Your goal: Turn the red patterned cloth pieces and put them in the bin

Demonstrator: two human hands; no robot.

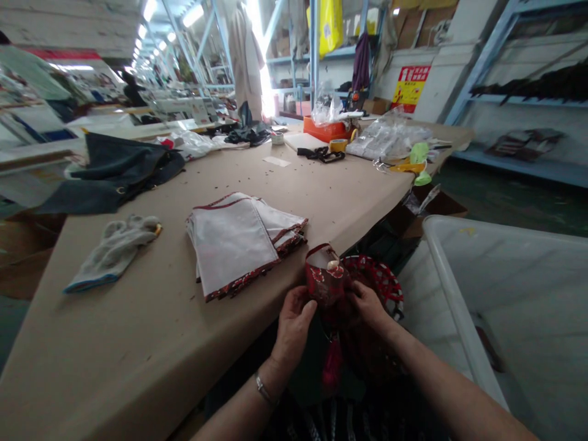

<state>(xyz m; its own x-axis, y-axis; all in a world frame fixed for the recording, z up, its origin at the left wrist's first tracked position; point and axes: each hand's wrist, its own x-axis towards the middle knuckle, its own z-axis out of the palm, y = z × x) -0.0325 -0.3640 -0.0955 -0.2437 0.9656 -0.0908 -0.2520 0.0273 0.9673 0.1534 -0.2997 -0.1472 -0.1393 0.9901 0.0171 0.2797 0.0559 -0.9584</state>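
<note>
Just off the table's front edge I hold a dark red patterned fabric piece (325, 278) with a pale inner side, curled into a short tube. My left hand (294, 318) is closed on its lower left edge, the thumb near the front. On its right side, my right hand (367, 303) pinches the cloth; some of those fingertips are hidden. Behind and below my right hand shows a round item with a red and white patterned rim (391, 286). A dark red tassel (331, 364) hangs below the fabric, blurred. A stack of white fabric pieces with dark red edging (234, 245) lies on the table to the left.
The brown-covered table (156, 343) carries a grey work glove (117, 248), dark folded cloth (119, 165), black-handled scissors (321, 154), an orange container (326, 130) and clear plastic bags (388, 135). A large white bin (441, 263) stands close on my right. Shelves and people are farther off.
</note>
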